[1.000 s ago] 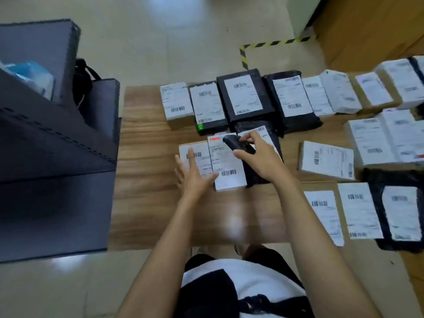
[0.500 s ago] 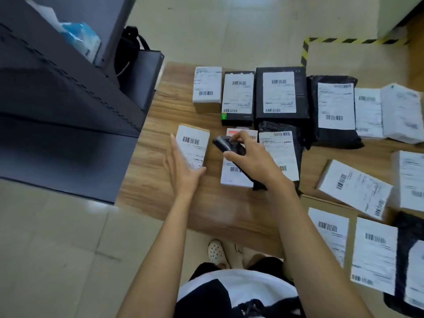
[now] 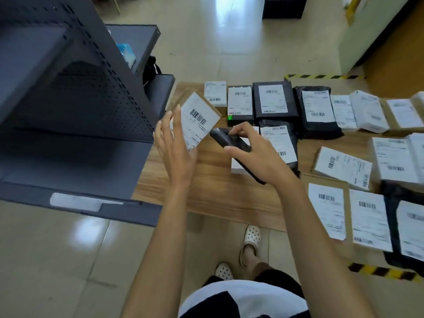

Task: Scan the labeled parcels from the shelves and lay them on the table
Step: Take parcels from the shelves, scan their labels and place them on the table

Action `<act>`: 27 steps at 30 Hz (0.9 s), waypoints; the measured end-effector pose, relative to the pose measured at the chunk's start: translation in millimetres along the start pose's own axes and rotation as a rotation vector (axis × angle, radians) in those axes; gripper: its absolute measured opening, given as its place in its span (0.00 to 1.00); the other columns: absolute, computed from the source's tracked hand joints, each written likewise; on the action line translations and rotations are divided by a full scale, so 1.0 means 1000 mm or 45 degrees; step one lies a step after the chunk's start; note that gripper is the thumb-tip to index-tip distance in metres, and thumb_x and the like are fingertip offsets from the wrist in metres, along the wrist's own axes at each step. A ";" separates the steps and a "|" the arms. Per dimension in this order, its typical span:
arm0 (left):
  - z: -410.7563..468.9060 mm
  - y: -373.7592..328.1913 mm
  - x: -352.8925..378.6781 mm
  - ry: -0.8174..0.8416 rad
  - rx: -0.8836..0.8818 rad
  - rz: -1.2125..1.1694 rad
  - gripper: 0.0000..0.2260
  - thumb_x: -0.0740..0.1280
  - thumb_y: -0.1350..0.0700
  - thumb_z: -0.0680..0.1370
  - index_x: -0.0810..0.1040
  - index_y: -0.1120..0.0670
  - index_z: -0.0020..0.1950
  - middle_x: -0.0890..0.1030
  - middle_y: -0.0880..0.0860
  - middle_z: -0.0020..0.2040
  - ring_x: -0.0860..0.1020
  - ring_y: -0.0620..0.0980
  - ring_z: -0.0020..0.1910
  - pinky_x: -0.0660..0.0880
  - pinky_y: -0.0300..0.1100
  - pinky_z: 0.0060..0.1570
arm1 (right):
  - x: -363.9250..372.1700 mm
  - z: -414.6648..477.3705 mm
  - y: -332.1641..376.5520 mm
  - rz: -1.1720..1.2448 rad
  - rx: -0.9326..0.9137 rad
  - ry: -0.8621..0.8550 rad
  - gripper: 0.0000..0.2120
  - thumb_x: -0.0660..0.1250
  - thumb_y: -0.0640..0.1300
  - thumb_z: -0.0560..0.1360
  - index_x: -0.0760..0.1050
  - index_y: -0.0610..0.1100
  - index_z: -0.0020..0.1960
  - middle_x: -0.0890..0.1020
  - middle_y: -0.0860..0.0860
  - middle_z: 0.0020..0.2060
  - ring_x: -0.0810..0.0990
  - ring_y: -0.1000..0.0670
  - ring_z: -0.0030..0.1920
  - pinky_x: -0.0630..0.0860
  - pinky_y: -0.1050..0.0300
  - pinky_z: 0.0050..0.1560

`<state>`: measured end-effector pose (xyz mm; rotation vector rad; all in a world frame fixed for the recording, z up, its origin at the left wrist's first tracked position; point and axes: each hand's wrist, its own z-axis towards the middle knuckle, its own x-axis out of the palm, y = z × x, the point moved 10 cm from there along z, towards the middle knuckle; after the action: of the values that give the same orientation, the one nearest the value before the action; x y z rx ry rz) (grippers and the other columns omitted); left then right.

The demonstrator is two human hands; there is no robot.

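My left hand [image 3: 176, 148] holds a small brown parcel [image 3: 199, 118] with a white barcode label, tilted and raised above the left end of the wooden table [image 3: 213, 193]. Its fingers lie along the parcel's left edge and the thumb is hidden. My right hand [image 3: 259, 157] grips a black handheld scanner [image 3: 227, 140] just right of that parcel, its head turned toward the label. Several labeled parcels lie on the table: a white box [image 3: 215, 94], black boxes [image 3: 273, 99] and a black mailer bag [image 3: 317, 111].
A dark grey metal shelf unit [image 3: 75, 115] with a perforated side stands close on the left, touching the table's end. More labeled parcels [image 3: 367, 223] crowd the table's right side. Yellow-black floor tape [image 3: 321, 76] runs behind the table. My feet in white clogs [image 3: 251, 239] stand at its near edge.
The left hand has picked the small parcel up off the table and tilted it toward the scanner. The view has swung left, bringing the shelf closer. The right hand still holds the scanner.
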<state>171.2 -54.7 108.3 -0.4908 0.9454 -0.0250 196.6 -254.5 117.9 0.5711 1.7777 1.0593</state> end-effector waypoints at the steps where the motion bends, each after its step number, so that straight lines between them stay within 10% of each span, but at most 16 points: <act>1: -0.006 0.001 -0.006 -0.006 -0.009 0.027 0.45 0.77 0.58 0.70 0.55 0.49 0.80 0.63 0.52 0.76 0.60 0.58 0.73 0.62 0.59 0.71 | 0.001 -0.012 0.003 0.001 -0.004 -0.014 0.14 0.69 0.54 0.77 0.70 0.54 0.60 0.77 0.57 0.60 0.78 0.50 0.57 0.75 0.48 0.57; 10: -0.046 -0.003 -0.036 0.026 -0.042 0.036 0.45 0.76 0.61 0.68 0.57 0.45 0.79 0.64 0.49 0.75 0.60 0.58 0.74 0.60 0.59 0.71 | 0.004 -0.078 0.028 -0.008 -0.025 0.060 0.12 0.69 0.54 0.78 0.71 0.55 0.59 0.76 0.57 0.62 0.75 0.62 0.45 0.69 0.60 0.45; 20: -0.044 -0.032 -0.039 0.064 -0.090 0.088 0.47 0.76 0.64 0.68 0.55 0.45 0.79 0.62 0.51 0.76 0.58 0.60 0.74 0.57 0.61 0.72 | -0.038 -0.096 0.026 -0.153 -0.013 0.109 0.11 0.66 0.55 0.78 0.69 0.58 0.57 0.76 0.53 0.62 0.80 0.44 0.52 0.76 0.43 0.58; 27: -0.051 -0.092 -0.016 0.123 -0.064 0.069 0.48 0.77 0.62 0.67 0.54 0.45 0.79 0.62 0.51 0.75 0.59 0.61 0.74 0.59 0.65 0.71 | -0.087 -0.108 0.003 -0.120 -0.019 0.162 0.10 0.67 0.53 0.78 0.69 0.57 0.56 0.77 0.55 0.62 0.81 0.46 0.50 0.74 0.50 0.56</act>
<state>139.9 -152.8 133.9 -0.5134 1.0559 0.0245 137.2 -362.8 181.0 0.4143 1.8863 1.0629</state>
